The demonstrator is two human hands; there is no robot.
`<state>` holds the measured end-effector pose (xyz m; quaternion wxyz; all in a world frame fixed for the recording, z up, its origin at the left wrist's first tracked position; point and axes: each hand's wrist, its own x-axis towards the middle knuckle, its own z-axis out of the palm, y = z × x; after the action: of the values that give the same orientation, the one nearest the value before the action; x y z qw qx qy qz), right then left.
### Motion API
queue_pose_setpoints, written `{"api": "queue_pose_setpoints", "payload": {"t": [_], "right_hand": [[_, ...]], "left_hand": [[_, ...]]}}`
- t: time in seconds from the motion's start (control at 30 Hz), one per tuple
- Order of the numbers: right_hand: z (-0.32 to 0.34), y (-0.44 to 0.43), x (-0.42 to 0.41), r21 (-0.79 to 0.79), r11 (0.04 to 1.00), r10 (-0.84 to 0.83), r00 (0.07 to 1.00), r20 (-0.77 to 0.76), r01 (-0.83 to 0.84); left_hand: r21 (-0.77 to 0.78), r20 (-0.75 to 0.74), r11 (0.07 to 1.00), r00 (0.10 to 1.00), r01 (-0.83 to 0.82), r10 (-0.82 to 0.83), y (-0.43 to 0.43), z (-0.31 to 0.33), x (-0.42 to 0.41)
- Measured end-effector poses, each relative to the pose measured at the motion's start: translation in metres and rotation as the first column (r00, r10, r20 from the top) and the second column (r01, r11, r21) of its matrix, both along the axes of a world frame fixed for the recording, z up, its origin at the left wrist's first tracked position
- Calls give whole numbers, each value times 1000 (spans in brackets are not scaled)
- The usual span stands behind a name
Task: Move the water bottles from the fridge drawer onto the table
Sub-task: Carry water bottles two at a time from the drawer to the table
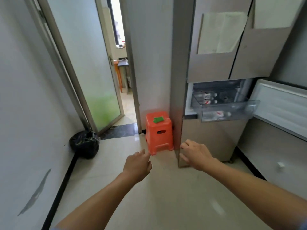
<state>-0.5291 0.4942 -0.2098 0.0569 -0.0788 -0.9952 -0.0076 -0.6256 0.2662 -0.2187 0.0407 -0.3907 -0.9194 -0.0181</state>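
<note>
A grey fridge (216, 67) stands at the right with one lower door (280, 105) swung open. Its clear plastic drawer (229, 112) is pulled out, and water bottles (216, 114) with red-and-white labels lie inside it. More bottles (206, 97) show further back in the compartment. My left hand (138, 165) hangs empty over the floor with loosely extended fingers, below and left of the drawer. My right hand (196, 155) is empty too, fingers spread, in front of the fridge's lower left corner. No table is close by.
An orange plastic stool (158, 132) with a green object on top stands against the fridge's left side. A black rubbish bag (84, 144) sits by the left wall. A frosted glass door (93, 67) is open to another room, where a dark table (123, 63) shows.
</note>
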Motion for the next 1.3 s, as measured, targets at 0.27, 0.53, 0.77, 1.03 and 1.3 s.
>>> {"api": "queue_pose_setpoints", "payload": {"t": [0.27, 0.53, 0.77, 1.03, 1.3], "right_hand": [[-8, 150, 23, -35, 934, -354, 935, 9, 355], [-31, 308, 41, -62, 851, -518, 852, 71, 522], [-19, 444, -2, -120, 871, -477, 878, 32, 477], [-15, 552, -85, -95, 892, -440, 897, 36, 441], [-30, 650, -180, -160, 889, -421, 903, 89, 430]], "left_hand": [[-14, 18, 941, 941, 339, -339, 193, 13, -64], [-89, 44, 863, 868, 497, -495, 371, -6, -61], [-43, 46, 897, 898, 440, -438, 500, -1, -93], [9, 67, 933, 931, 359, -359, 581, -9, -150], [40, 125, 946, 938, 321, -324, 671, -35, -223]]}}
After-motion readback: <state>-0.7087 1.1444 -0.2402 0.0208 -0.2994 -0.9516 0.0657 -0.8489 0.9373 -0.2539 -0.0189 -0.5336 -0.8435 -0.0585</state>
